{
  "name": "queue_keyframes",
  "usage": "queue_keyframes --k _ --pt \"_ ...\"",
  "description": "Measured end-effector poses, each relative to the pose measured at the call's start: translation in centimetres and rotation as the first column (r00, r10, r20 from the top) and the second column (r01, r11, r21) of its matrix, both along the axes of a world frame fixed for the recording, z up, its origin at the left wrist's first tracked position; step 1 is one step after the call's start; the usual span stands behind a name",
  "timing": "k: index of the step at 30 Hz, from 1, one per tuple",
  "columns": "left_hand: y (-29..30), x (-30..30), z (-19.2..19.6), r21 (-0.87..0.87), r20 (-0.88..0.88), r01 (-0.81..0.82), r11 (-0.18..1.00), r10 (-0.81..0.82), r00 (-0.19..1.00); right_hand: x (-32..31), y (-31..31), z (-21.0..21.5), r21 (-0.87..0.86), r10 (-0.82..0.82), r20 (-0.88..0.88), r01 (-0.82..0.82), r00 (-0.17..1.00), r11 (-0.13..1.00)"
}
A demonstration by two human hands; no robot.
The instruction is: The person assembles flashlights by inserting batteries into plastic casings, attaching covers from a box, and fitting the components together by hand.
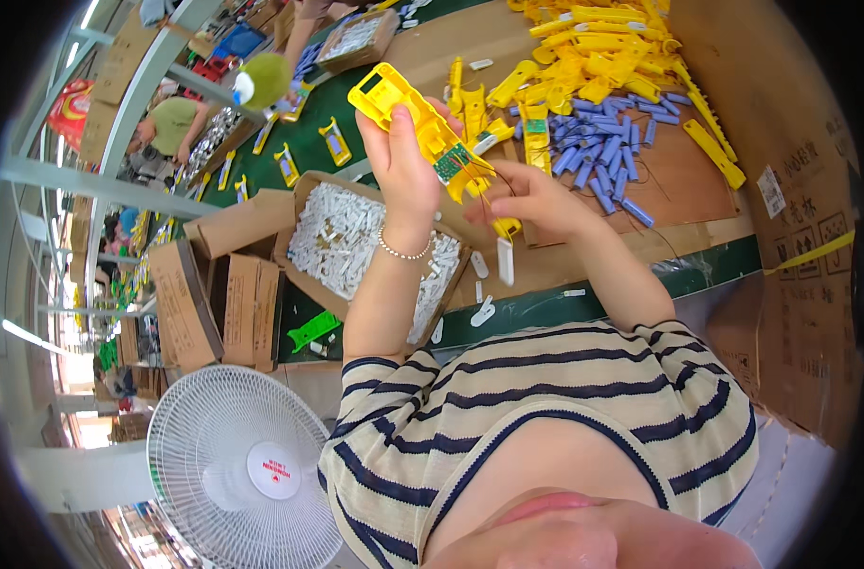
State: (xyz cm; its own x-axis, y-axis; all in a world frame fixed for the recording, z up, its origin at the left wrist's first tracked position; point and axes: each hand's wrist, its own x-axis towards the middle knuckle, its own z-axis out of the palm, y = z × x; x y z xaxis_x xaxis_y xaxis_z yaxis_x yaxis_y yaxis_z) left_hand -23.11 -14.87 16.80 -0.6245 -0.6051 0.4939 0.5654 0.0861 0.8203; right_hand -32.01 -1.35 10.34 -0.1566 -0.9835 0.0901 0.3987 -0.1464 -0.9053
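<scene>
My left hand point(405, 166) is wrapped around a yellow plastic housing point(394, 95), held tilted above the table. A small green circuit board point(451, 163) sits in the lower part of this housing, with thin dark and red wires point(477, 173) coming off it. At that lower end my right hand point(536, 197) has its fingers curled in around the wires; the fingertips are partly hidden. Just below the fingers is a yellow end piece point(506, 228), and a white oblong part point(505, 262) lies under it. Behind my hands, another yellow housing with a green board point(536, 142) rests on cardboard.
Blue cylindrical cells point(602, 142) and heaped yellow housings point(602, 47) lie at the far right, by a tall carton wall point(792, 209). White parts fill a box point(332, 232) left of me. A white fan point(247, 469) stands near left. Other people work beyond, one sleeve green point(181, 128).
</scene>
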Motion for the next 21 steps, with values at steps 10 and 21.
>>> queue_keyframes --k 10,21 --pt "0.7 4.4 -1.6 0.075 -0.043 -0.149 0.986 0.153 0.987 5.7 0.3 -3.6 0.185 0.076 -0.31 -0.018 0.948 0.982" --pt "0.6 8.0 -4.0 0.2 -0.015 -0.228 0.953 0.236 0.972 6.6 2.2 -5.4 0.075 0.198 0.079 -0.204 0.977 0.976"
